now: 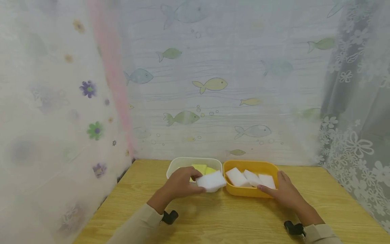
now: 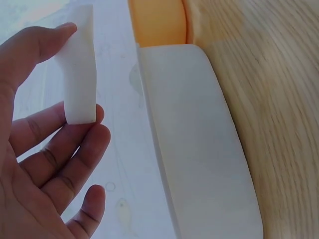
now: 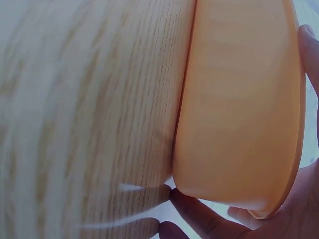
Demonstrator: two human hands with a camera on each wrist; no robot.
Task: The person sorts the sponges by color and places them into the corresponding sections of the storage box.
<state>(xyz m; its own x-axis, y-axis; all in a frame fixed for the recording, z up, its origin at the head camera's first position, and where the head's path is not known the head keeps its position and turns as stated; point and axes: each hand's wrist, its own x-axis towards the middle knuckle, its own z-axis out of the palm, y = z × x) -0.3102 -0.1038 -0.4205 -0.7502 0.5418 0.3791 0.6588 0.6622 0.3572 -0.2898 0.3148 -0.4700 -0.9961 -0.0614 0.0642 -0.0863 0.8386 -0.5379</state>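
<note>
My left hand (image 1: 180, 185) pinches a white sponge block (image 1: 211, 181) between thumb and fingers. The block is held in front of the white tub (image 1: 179, 160), overlapping its right part in the head view; the left wrist view shows the sponge edge-on above that tub's rim. Pieces of yellow sponge (image 1: 199, 167) lie inside the white tub. Right beside it stands an orange tub (image 1: 248, 192) with several white sponges (image 1: 237, 177) in it. My right hand (image 1: 287, 194) grips the orange tub's right end, thumb over the near rim and fingers (image 3: 207, 219) around the outer wall.
Both tubs stand side by side on a wood-grain table (image 1: 231, 220), near its back edge. A curtain with printed fish (image 1: 213, 84) hangs right behind. Flowered sheets close off the left and right sides. Dark wrist cameras (image 1: 170, 217) sit at the sleeves.
</note>
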